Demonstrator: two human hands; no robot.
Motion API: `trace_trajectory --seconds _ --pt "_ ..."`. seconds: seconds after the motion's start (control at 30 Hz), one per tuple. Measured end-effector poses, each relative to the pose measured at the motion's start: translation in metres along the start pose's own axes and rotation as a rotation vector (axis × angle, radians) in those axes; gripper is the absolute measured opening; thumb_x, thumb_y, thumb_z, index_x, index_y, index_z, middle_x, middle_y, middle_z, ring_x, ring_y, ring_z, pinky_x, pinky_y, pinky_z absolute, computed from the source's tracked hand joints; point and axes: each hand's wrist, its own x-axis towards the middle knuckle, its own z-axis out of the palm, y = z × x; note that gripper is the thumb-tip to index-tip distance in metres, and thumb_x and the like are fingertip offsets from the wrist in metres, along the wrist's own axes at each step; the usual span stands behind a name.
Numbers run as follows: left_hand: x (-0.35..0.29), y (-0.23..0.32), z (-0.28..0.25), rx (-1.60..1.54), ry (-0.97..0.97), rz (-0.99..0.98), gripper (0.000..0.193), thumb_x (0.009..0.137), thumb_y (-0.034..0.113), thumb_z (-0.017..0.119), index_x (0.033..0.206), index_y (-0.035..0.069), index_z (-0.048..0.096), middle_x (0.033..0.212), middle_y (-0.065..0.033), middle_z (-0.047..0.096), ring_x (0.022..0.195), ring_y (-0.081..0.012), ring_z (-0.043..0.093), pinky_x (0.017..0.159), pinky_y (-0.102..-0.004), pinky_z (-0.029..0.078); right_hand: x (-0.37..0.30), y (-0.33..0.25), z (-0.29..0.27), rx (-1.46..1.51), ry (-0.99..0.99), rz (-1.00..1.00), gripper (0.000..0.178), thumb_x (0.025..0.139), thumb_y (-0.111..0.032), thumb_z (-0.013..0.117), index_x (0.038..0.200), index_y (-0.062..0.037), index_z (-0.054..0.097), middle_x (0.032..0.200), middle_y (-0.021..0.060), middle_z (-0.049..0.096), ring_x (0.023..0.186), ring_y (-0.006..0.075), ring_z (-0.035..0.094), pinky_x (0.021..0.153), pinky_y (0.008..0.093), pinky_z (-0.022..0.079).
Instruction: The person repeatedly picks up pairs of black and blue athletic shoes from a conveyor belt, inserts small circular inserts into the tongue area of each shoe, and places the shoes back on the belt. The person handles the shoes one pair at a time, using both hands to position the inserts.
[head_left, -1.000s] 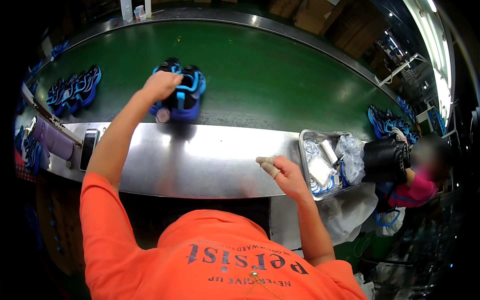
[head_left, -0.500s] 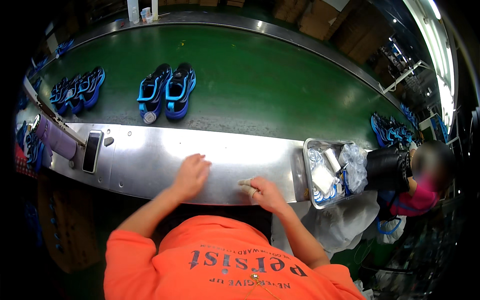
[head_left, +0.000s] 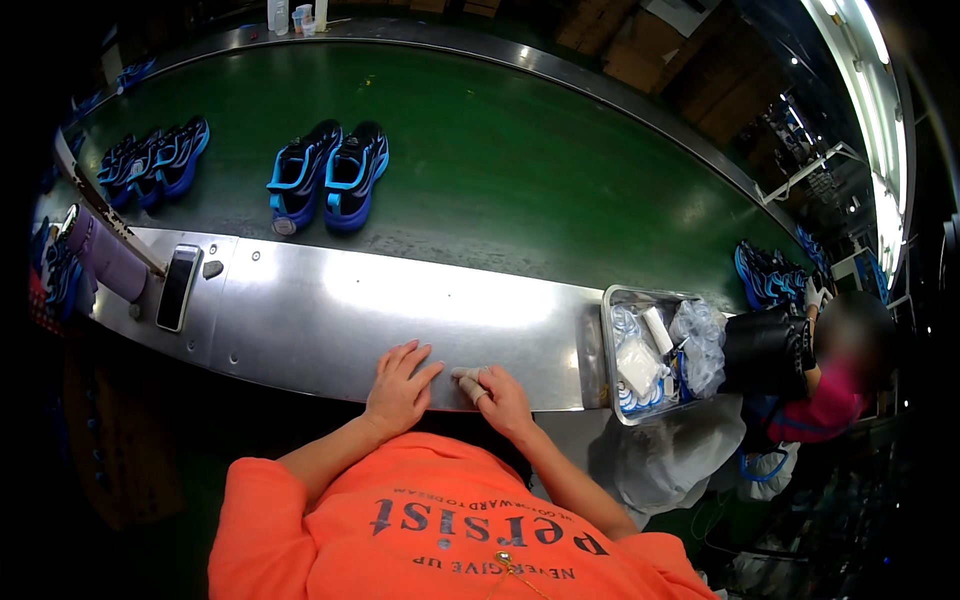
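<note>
Tray (head_left: 608, 350) w/ clr bags (head_left: 697, 345), wht pkt (head_left: 640, 366) | L grip (head_left: 402, 384) spread, empty | R grip (head_left: 492, 398) part-curled, can't tell hold

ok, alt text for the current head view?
A person's left hand and right hand, side by side at the near edge of a metal ledge. Beyond, black-and-blue shoes sit on a green surface; phone and purple tumbler at left, metal tray with plastic bags at right.

A phone (head_left: 179, 288) near a purple tumbler (head_left: 118, 264), far left.
</note>
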Motion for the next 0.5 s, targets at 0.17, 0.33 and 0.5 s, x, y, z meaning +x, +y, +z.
trace_trajectory --seconds 0.17,0.33,0.5 --pt "0.0014 0.0010 0.0002 0.017 0.020 0.006 0.039 0.079 0.006 0.062 0.118 0.010 0.065 0.131 -0.0136 0.054 0.127 -0.0356 0.046 0.106 -0.0498 0.034 0.0038 0.0104 0.0107 -0.005 0.143 -0.045 0.022 0.095 -0.018 0.060 0.113 -0.0106 0.072 0.084 0.0094 0.065 0.076 0.0239 0.060 0.071 0.0337 0.049" --pt "0.0021 0.0021 -0.0003 0.026 0.011 0.004 0.039 0.079 0.006 0.062 0.118 0.010 0.064 0.131 -0.0138 0.054 0.127 -0.0353 0.046 0.106 -0.0497 0.034 0.0073 0.0092 0.0039 0.029 0.094 -0.034 0.022 0.095 -0.021 0.061 0.113 -0.0137 0.071 0.084 0.0094 0.064 0.074 0.0257 0.062 0.068 0.0348 0.050" --pt "0.0007 -0.0018 0.0043 0.019 -0.004 0.002 0.038 0.082 0.009 0.061 0.119 0.011 0.063 0.132 -0.0146 0.054 0.129 -0.0352 0.044 0.108 -0.0511 0.032 0.0071 0.0053 0.0034 0.083 0.108 -0.021 0.023 0.095 -0.019 0.061 0.112 -0.0099 0.072 0.083 0.0093 0.064 0.071 0.0206 0.061 0.067 0.0317 0.049"
